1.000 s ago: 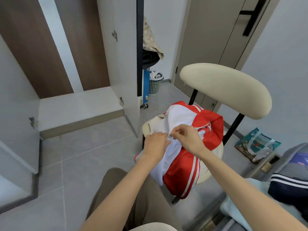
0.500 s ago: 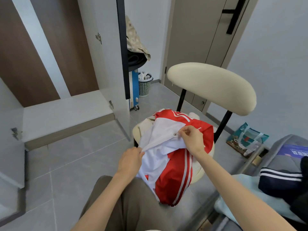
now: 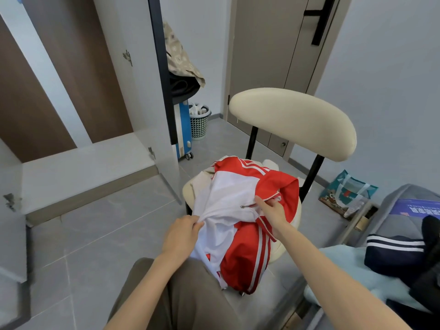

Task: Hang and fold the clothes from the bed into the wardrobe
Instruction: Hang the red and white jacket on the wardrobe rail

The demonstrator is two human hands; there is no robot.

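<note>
You have one red-and-white jacket (image 3: 238,194) on one chair (image 3: 292,122). Your left hand (image 3: 182,234) grips its white fabric, and your right hand (image 3: 271,214) pinches its zipper edge.

The room was brightly and evenly lit by soft, diffuse light, with no hard glare. Only faint shadows lay on the grey floor (image 3: 95,234) beneath the chair (image 3: 292,122). The wide-angle lens bowed the wardrobe door (image 3: 140,103) and the walls outward toward the edges. The centre was fairly sharp, while the lower corners looked stretched and slightly soft.
</note>
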